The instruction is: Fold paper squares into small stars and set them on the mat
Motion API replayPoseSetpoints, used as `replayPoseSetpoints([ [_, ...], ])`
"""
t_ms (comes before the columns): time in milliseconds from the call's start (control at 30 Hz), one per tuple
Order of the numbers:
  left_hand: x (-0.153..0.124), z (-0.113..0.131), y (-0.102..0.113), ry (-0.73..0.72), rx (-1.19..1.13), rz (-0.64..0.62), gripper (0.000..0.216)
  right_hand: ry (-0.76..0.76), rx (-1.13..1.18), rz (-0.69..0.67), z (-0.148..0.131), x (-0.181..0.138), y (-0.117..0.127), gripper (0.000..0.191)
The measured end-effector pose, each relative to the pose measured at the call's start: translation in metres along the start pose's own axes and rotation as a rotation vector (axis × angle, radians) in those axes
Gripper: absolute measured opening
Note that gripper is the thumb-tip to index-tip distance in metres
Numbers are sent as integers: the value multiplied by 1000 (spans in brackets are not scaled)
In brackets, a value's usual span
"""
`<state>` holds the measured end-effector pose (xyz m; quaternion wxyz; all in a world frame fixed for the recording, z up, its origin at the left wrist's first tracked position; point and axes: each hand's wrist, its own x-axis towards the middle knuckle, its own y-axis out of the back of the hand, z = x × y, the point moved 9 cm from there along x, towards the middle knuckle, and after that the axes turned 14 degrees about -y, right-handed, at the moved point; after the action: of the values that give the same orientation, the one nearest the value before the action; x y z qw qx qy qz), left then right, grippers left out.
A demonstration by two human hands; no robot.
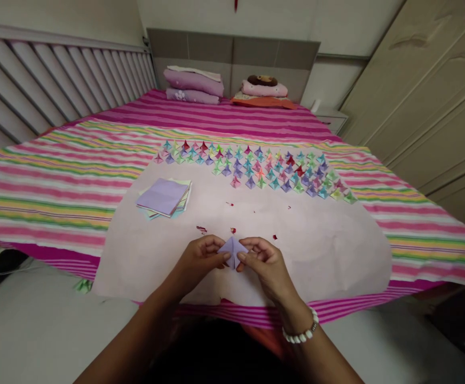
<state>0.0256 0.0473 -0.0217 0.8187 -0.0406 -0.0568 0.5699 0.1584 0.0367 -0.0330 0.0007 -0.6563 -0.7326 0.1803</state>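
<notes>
Between my two hands is a small piece of folded purple paper (233, 248), diamond-shaped with a crease down its middle. My left hand (206, 253) pinches its left side between thumb and fingers. On the opposite side, my right hand (261, 258) grips the right edge the same way, with a white bracelet on that wrist. Both hands are just over a large pale paper sheet (144, 261). Left of them lies a stack of square coloured papers (164, 196), purple on top. Several rows of small folded paper pieces (250, 166) in many colours stand along the sheet's far side.
Small red scraps (201, 230) lie on the sheet beyond my hands. Under the sheet is a striped bedcover (52, 186). One green folded piece (83, 286) is on the floor at left. Folded purple bedding (194, 85) sits by the headboard (272, 53); white rails (56, 69) run along the left.
</notes>
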Motion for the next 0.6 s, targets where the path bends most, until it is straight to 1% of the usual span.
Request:
replayPoseSetpoints([
  [200, 0, -2, 4, 22, -15, 47, 19, -52, 7, -22, 6, 1, -1, 21],
  [400, -4, -4, 2, 55, -50, -7, 27, -54, 83, -17, 7, 2, 2, 13],
  [600, -5, -5, 6, 69, -75, 55, 20, -68, 135, -37, 6, 1, 1, 10],
])
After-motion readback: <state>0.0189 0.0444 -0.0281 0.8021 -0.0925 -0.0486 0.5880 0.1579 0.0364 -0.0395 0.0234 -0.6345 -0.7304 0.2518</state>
